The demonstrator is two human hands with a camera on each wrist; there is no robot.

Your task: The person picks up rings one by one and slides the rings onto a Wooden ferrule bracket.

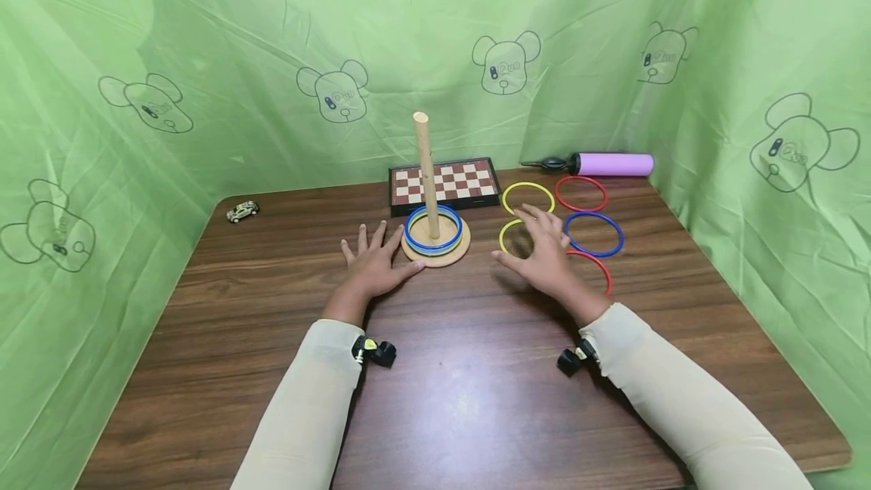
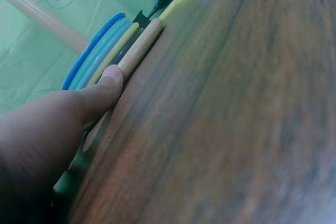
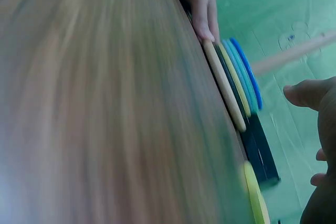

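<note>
An upright wooden peg [image 1: 426, 172] stands on a round wooden base [image 1: 449, 260]. Stacked around its foot are several rings, a blue ring [image 1: 433, 251] on top. My left hand [image 1: 370, 269] lies beside the base with fingers spread, and its thumb [image 2: 109, 80] rests against the base's edge. To the right, my right hand [image 1: 547, 259] hovers over the loose rings, thumb and fingers apart and holding nothing. Under its fingers, the nearer yellow ring [image 1: 502, 236] is partly hidden. The nearer red ring [image 1: 608, 276] is partly covered by the same hand.
Beyond the right hand lie another yellow ring [image 1: 528, 184], another red ring [image 1: 605, 193] and a blue ring [image 1: 620, 237]. A checkered board [image 1: 469, 180] sits behind the peg. A purple hand pump [image 1: 612, 165] lies back right, a toy car [image 1: 243, 212] back left. Green curtains surround the table.
</note>
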